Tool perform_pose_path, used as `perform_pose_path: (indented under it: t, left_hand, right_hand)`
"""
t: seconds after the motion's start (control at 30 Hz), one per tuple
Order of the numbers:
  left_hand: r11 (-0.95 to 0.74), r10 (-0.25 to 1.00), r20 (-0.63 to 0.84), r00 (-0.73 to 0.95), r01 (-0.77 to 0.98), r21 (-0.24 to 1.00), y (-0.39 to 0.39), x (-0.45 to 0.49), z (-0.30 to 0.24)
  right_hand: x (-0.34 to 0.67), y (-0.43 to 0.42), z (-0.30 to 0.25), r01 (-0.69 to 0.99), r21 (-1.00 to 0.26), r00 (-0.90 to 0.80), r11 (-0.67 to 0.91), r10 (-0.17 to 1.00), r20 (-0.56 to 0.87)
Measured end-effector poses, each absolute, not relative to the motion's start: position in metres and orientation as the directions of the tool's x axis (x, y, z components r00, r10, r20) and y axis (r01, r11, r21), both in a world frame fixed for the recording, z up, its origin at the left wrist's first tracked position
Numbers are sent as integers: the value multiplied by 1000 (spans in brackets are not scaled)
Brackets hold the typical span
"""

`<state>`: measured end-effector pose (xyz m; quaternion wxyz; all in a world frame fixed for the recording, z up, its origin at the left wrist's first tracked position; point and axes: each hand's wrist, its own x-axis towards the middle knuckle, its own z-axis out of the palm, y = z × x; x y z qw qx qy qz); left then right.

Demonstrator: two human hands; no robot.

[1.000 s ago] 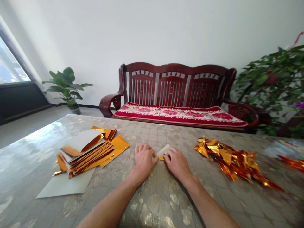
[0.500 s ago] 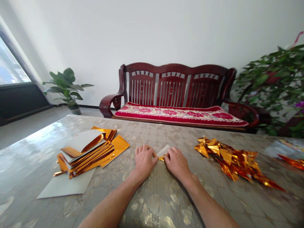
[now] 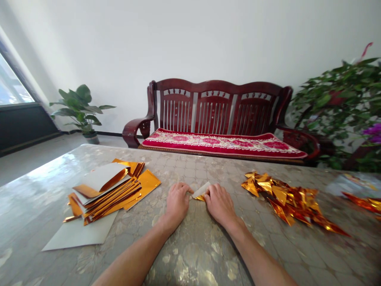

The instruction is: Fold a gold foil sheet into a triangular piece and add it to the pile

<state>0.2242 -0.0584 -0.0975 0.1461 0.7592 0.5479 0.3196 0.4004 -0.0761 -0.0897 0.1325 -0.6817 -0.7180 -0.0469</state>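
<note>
A small partly folded sheet of gold foil paper [image 3: 200, 191], pale on its back with a gold strip at the near edge, lies on the table between my hands. My left hand [image 3: 177, 199] pinches its left end, thumb and fingertips together. At its right end, my right hand [image 3: 219, 202] grips the paper with bent fingers. Left of my hands is a loose stack of gold foil paper sheets [image 3: 111, 194], several of them curled. To the right lies a heap of folded gold foil pieces [image 3: 285, 196] with pointed ends.
The table [image 3: 190, 246] has a patterned, glossy cover. A clear plastic bag [image 3: 348, 186] and a shiny orange-gold piece [image 3: 364, 202] lie at the far right. Behind stands a wooden bench [image 3: 214, 103] with a red floral cushion [image 3: 223, 143]. Potted plants [image 3: 81, 109] flank it.
My left hand has shifted slightly left, and more of the paper shows between the hands. My right hand stays on its end. The whole view has shifted a little.
</note>
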Motion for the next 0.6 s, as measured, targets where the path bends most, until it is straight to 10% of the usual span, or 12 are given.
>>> perform_pose_path:
  t: [0.23,0.6]
  left_hand:
    - [-699,713,408,570,622,352,-73,230,-92]
    - [-621,784,238,574,711,330,-77,222,-91]
  right_hand:
    - [401,-77,-92,991,-105,-48,79,962,267]
    - [404,-77,-91,990,-90,-76,105,956,285]
